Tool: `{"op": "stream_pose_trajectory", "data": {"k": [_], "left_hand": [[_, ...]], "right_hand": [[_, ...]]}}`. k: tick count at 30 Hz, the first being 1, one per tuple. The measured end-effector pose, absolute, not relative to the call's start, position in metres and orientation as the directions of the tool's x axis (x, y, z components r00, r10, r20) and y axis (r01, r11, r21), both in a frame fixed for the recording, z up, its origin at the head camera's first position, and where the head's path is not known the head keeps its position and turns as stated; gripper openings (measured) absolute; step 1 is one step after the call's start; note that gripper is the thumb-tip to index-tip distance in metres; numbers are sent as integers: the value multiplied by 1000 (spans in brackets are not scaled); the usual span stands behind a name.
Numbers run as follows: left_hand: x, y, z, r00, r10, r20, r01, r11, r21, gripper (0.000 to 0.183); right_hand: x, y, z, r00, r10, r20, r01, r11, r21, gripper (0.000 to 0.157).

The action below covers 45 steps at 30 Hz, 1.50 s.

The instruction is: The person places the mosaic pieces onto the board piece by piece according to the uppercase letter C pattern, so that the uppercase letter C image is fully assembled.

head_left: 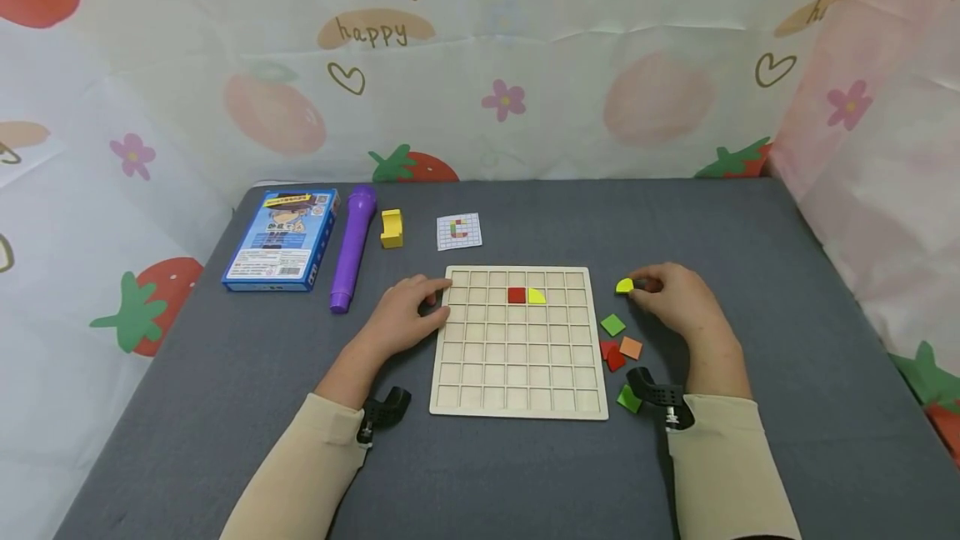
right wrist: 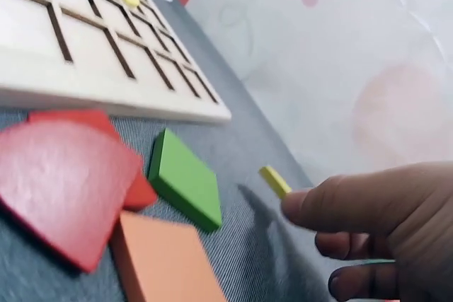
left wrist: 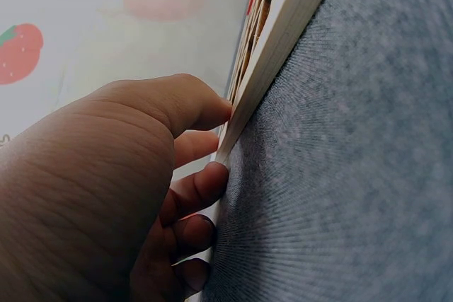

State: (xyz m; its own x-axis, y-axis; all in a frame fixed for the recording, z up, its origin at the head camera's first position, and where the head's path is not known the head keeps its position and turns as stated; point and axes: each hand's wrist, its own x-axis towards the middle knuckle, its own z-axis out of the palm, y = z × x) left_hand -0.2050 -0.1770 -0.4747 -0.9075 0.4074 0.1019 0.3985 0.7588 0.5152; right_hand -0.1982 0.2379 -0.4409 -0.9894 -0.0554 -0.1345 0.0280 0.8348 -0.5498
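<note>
A pale wooden grid board point(head_left: 517, 377) lies mid-table, with a red square tile point(head_left: 516, 295) and a yellow quarter-round tile point(head_left: 536, 296) side by side in its upper cells. At the board's upper left edge, my left hand point(head_left: 401, 319) rests its thumb and index fingertip; in the left wrist view its fingers point(left wrist: 202, 183) lie along the wooden side. My right hand point(head_left: 682, 302) pinches another yellow quarter-round tile point(head_left: 625, 286) between thumb and fingers, right of the board. In the right wrist view this yellow tile point(right wrist: 274, 181) is raised off the cloth, its shadow below.
Beside the board's right edge lie green tiles point(head_left: 612, 324), an orange tile point(head_left: 631, 347) and red tiles point(head_left: 616, 358). Behind the board is a pattern card point(head_left: 459, 232). A yellow block point(head_left: 392, 228), a purple microphone-shaped object point(head_left: 352, 252) and a blue box point(head_left: 282, 240) stand back left.
</note>
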Motion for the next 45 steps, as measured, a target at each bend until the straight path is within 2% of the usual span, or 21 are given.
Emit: {"op": "stream_pose_trajectory", "data": {"k": [8, 14, 22, 39, 45], "left_hand": [[-205, -176, -476, -908, 407, 98, 396, 757, 519, 44], [-205, -177, -475, -907, 407, 108, 401, 755, 519, 44], [-206, -177, -475, -906, 410, 106, 403, 760, 510, 44], [-205, -177, -476, -905, 413, 104, 405, 758, 511, 43], [-206, -178, -476, -905, 410, 110, 407, 763, 502, 43]], "right_hand": [[-196, 223, -423, -998, -63, -17, -42, 813, -581, 37], [-191, 207, -406, -996, -79, 35, -84, 779, -622, 36], [-186, 185, -392, -985, -137, 103, -172, 768, -617, 32], [-188, 129, -396, -953, -212, 215, -300, 753, -586, 30], [-191, 109, -410, -950, -247, 193, -313, 759, -571, 30]]}}
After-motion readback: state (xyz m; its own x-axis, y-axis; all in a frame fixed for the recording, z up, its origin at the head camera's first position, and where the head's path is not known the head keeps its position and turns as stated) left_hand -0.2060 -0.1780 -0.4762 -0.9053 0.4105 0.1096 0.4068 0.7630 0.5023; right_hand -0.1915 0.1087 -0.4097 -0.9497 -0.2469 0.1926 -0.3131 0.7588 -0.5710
